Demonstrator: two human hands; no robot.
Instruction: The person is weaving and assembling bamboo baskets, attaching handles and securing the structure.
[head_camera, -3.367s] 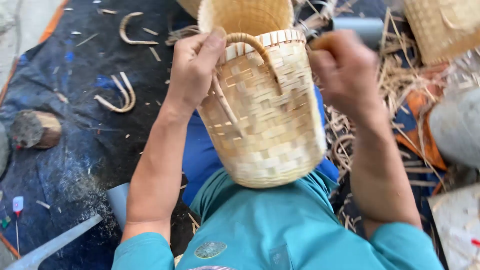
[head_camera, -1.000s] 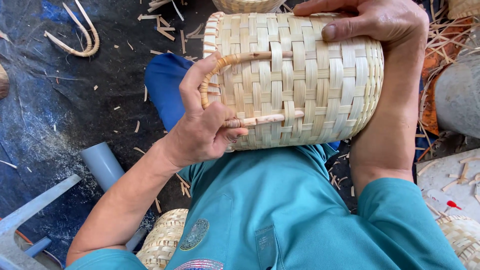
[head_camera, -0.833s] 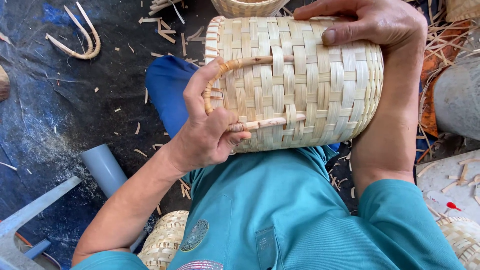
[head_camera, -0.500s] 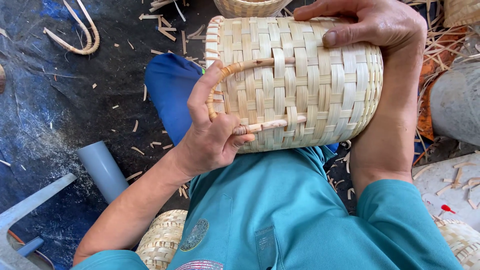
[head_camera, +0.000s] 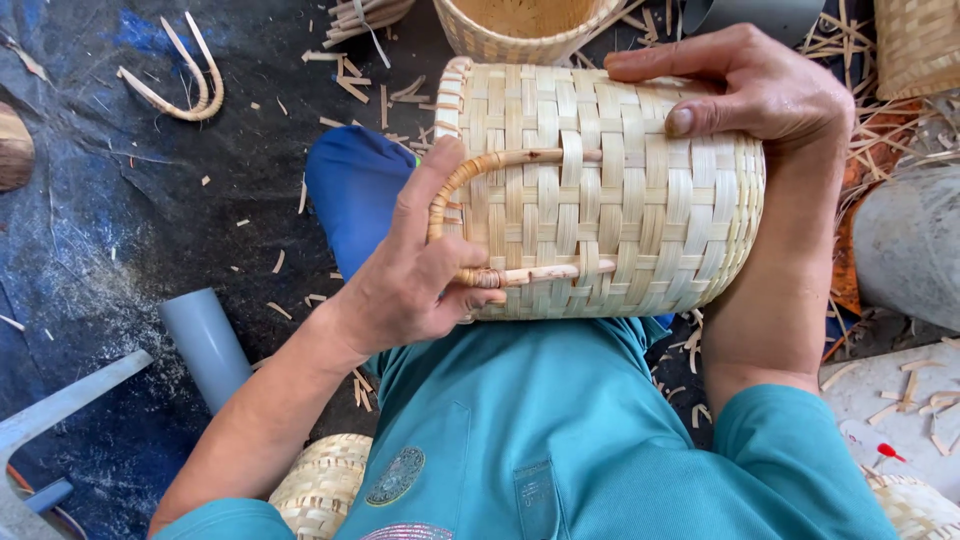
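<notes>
A pale woven bamboo basket (head_camera: 640, 215) lies on its side across my lap, its mouth pointing left. A curved cane handle (head_camera: 520, 158) runs along its upper side. My left hand (head_camera: 415, 275) grips the handle at the basket's rim, with the forefinger stretched up along the bend and the thumb pressing the lower end. My right hand (head_camera: 745, 85) lies over the top of the basket near its base, fingers flat, and holds it steady.
Another woven basket (head_camera: 520, 25) stands just beyond the one in my lap. Bent cane handles (head_camera: 185, 85) lie on the dark sheet at the upper left. A grey pipe (head_camera: 205, 345) is beside my left arm. Bamboo strips and shavings litter the right side, by a grey pot (head_camera: 905, 250).
The basket has been turned from hanging upright to lying on its side on my lap. My left hand has shifted along the handle; the right stays on top.
</notes>
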